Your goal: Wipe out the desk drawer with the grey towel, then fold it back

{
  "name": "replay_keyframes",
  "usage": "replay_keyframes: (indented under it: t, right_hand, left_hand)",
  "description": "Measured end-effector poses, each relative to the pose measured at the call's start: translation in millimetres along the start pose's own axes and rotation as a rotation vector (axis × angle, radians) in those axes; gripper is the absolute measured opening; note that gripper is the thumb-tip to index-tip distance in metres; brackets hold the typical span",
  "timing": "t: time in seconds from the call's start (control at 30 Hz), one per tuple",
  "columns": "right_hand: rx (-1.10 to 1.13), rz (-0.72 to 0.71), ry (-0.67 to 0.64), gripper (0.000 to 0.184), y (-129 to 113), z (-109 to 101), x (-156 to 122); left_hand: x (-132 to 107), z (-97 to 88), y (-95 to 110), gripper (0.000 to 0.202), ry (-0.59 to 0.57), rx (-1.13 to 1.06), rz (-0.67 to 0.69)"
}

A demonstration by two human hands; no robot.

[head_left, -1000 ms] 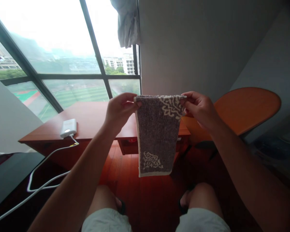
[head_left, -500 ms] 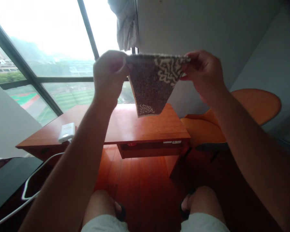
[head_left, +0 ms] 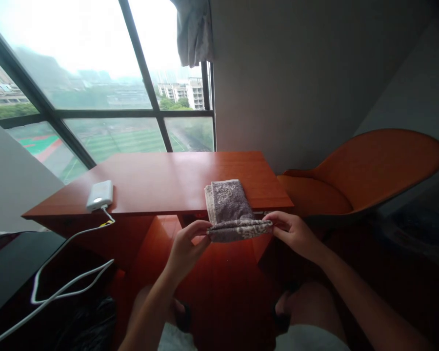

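Note:
A folded grey-brown towel (head_left: 234, 205) with cream scroll patterns stretches between my hands and the desk. Its far part lies on the desk's front edge, while the near end sticks out past that edge in the air. My left hand (head_left: 188, 243) pinches the near left corner between thumb and fingers. On the other side, my right hand (head_left: 292, 234) grips the near right corner the same way. Layered edges show along the towel's left side.
The reddish wooden desk (head_left: 161, 180) stands under a large window. On its left lies a white box-shaped device (head_left: 100, 195) with a white cable (head_left: 73, 239) trailing down to the left. An orange chair (head_left: 380, 170) is at the right. A dark surface (head_left: 18, 273) sits at lower left.
Both hands have come down and nearer with the towel, from hanging upright in front of the window to partly resting on the desk. The grips on its two corners remain.

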State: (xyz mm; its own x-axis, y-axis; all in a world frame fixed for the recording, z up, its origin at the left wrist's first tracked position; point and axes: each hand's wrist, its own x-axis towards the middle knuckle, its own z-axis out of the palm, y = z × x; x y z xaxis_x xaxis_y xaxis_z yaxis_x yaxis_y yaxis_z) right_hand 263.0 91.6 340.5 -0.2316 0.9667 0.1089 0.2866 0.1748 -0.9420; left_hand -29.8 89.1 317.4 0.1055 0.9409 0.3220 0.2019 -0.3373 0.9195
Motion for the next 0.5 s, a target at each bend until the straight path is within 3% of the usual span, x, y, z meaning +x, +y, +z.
replay_keyframes:
  t: [0.2, 0.3, 0.4, 0.5]
  right_hand:
    - [0.079, -0.018, 0.023, 0.022, -10, -2, 7]
    - [0.028, -0.081, 0.074, 0.022, -19, -7, 19]
    - [-0.044, -0.227, 0.214, 0.020, -44, -18, 41]
    - [-0.065, -0.423, 0.391, 0.018, -86, -30, 62]
  left_hand:
    - [8, -7.0, 19, 0.015, 0.012, -0.032, 0.021]
    - [25, -6.8, 29, 0.016, 0.048, -0.085, 0.007]
    - [55, -6.4, 53, 0.021, 0.163, -0.074, 0.092]
    - [88, -9.1, 93, 0.018, 0.267, -0.098, 0.300]
